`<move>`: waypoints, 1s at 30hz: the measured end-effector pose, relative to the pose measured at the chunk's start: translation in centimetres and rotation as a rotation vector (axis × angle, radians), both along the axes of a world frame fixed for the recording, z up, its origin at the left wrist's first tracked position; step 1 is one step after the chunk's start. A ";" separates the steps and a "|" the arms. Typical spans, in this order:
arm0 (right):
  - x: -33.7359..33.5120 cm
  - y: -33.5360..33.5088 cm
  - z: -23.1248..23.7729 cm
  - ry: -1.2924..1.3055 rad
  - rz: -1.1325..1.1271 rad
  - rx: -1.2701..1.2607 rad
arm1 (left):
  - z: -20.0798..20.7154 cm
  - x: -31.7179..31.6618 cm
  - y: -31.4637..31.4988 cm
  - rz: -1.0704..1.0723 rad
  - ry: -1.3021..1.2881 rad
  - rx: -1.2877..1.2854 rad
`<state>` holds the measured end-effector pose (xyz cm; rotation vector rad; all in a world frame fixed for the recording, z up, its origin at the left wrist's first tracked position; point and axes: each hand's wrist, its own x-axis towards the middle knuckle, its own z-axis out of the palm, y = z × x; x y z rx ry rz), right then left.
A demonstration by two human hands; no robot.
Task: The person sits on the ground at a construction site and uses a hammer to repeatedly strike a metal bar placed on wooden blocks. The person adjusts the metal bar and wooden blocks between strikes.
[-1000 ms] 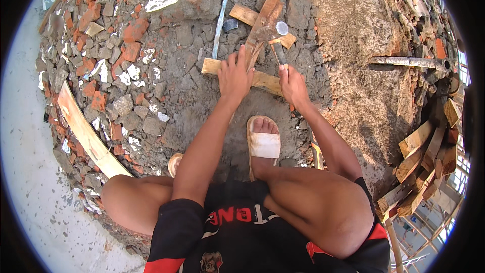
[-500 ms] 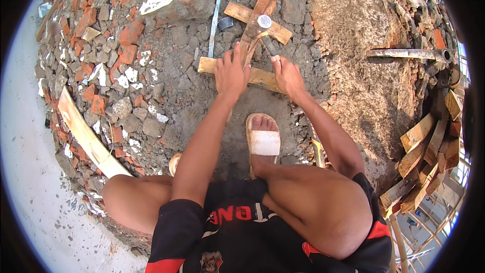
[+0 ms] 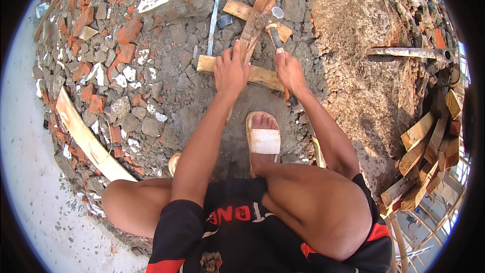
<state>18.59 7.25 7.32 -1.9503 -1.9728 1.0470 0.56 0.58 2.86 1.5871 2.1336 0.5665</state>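
My right hand (image 3: 290,73) is closed round a hammer (image 3: 274,35) with a black and orange handle. The butt of that handle shows below my fist, and the round striking face points up toward me, over the crossed wood. A reddish wooden plank (image 3: 252,33) lies slanted across two paler pieces, a far wooden batten (image 3: 237,8) and a near wooden batten (image 3: 262,77). My left hand (image 3: 231,72) grips the near end of the reddish plank, fingers along its left side, its palm over the near batten. Any nails are too small to make out.
Broken brick and concrete rubble (image 3: 121,106) covers the left side. A thin bluish rod (image 3: 216,15) lies beyond my left hand. To the right are a rough ledge (image 3: 353,35), a metal pipe (image 3: 409,53) and stacked wood offcuts (image 3: 429,144). A curved pale board (image 3: 86,134) lies left.
The hammer has turned in my right hand: its head has shifted right and slightly farther away, and the handle's butt now shows. My left hand and the wood stay almost in place.
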 end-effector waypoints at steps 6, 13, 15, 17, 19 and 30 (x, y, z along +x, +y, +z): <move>-0.3 -3.1 6.0 0.511 -0.182 0.030 | -0.1 -0.5 -0.4 0.019 -0.025 -0.008; -0.2 -1.5 -2.9 -0.042 0.077 0.173 | 0.3 0.4 0.1 -0.004 -0.027 -0.015; -0.1 -0.4 -2.0 0.250 -0.093 -0.078 | -0.2 -0.1 -0.1 0.005 -0.001 -0.029; 0.3 -0.2 -0.5 0.494 -0.320 -0.344 | -0.5 -0.6 -0.4 0.023 -0.007 -0.028; 2.9 0.4 -0.6 0.303 -0.272 -0.283 | -0.2 -0.2 0.2 0.002 -0.038 -0.027; 8.1 -2.1 -1.1 -0.149 -0.019 0.331 | 0.0 -7.0 0.1 0.099 -0.846 -0.163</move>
